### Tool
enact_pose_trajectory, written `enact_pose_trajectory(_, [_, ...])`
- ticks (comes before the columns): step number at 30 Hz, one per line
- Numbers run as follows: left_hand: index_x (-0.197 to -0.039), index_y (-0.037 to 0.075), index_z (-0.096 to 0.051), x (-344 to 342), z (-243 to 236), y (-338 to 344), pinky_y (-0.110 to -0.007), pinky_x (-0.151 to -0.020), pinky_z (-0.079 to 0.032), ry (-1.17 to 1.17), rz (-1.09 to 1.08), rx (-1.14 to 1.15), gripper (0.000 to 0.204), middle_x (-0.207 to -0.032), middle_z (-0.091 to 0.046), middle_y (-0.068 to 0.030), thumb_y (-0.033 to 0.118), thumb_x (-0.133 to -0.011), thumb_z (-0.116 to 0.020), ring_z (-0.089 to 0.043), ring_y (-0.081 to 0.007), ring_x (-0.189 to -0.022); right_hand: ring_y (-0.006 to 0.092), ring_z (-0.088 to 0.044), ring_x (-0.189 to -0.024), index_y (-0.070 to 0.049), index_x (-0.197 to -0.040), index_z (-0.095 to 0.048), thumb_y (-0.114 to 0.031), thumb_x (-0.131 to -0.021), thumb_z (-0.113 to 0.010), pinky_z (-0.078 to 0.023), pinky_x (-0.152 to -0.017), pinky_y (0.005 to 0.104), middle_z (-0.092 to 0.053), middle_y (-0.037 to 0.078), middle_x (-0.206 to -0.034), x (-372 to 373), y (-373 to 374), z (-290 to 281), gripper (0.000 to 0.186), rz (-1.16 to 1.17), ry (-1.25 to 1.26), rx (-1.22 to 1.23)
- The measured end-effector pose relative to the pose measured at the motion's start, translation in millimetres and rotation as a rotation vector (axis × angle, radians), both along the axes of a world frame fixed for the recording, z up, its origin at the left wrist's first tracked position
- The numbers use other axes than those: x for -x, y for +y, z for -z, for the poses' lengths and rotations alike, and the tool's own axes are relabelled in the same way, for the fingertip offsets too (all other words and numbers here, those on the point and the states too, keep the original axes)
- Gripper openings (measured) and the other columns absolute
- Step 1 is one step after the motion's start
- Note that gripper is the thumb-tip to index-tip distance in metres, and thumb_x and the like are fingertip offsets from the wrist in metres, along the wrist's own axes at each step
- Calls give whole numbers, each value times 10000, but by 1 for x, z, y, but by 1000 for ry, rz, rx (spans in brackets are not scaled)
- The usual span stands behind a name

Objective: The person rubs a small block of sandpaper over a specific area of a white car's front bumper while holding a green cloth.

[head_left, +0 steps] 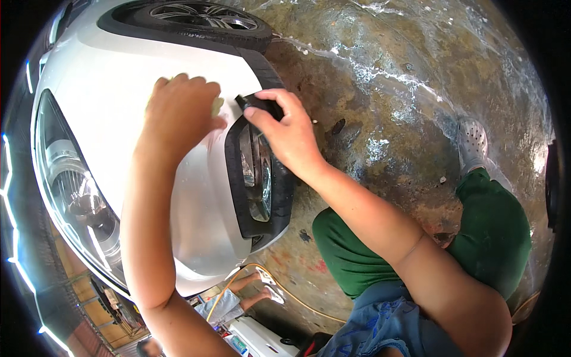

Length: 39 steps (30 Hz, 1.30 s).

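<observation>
Green trousers (pixel 496 229) go with a patterned blue top (pixel 380 324) and a pale perforated clog (pixel 473 140).

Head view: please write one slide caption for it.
Beside a white car, the right hand grips a black piece near the lamp; the left hand curls nearby.

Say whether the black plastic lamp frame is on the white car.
On: the frame meets white bodywork; beneath the right hand, cannot tell.
</observation>
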<state>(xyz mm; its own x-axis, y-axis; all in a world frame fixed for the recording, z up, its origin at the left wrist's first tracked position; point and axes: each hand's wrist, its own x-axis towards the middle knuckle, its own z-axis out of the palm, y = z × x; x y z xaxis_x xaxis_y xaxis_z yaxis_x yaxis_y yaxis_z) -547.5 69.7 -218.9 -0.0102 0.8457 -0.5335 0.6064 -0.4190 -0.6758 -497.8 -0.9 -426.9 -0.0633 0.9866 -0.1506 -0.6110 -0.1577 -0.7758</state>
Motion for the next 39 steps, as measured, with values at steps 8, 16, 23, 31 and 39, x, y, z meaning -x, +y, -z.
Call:
enact_pose_trajectory(8, [-981,74,-734,-14,-74,-65,-532,-1187,-446,-44,234,-183,388,-1307,-729,-80,166,-684,-964,-600,-339,-1426,378,-610,-1223,-37,-1226,-728,-222,-937,-832,-473,-1098,477,-686,170,-1253,19,18,-11,359,-29,-51,-176])
enact_pose_trajectory(16, [-923,60,-743,10,-50,-64,-482,-1086,-518,-169,315,-214,196,-1016,-738,-60,37,-736,-798,-699,-312,-1070,342,-651,-1197,-26,-1201,-742,-209,-914,-855,-510,-1051,433,-700,161,-1233,23,-7,-30,359,23,-56,-328])
enact_pose_trajectory(23, [-857,80,-775,9,-53,-66,-481,-1077,-521,-140,317,-191,132,-938,-730,-47,20,-740,-772,-691,-297,-1022,380,-625,-1215,-24,-1154,-754,-207,-898,-858,-482,-1092,482,-696,182,-1198,19,-18,-49,331,56,-71,-335])
enact_pose_trajectory(31, [-829,83,-760,6,-52,-64,-468,-1048,-515,-137,359,-164,109,-913,-681,-48,21,-741,-773,-675,-281,-1011,415,-586,-1236,-42,-1195,-762,-194,-910,-850,-497,-1061,477,-673,173,-1271,16,-20,-46,335,51,-83,-336])
enact_pose_trajectory(39, [-844,68,-708,8,-52,-64,-475,-1035,-515,-176,328,-190,147,-896,-649,-68,14,-726,-778,-662,-307,-984,407,-607,-1238,-48,-1172,-779,-219,-921,-837,-505,-1055,475,-680,187,-1232,19,-18,-40,310,77,-95,-321])
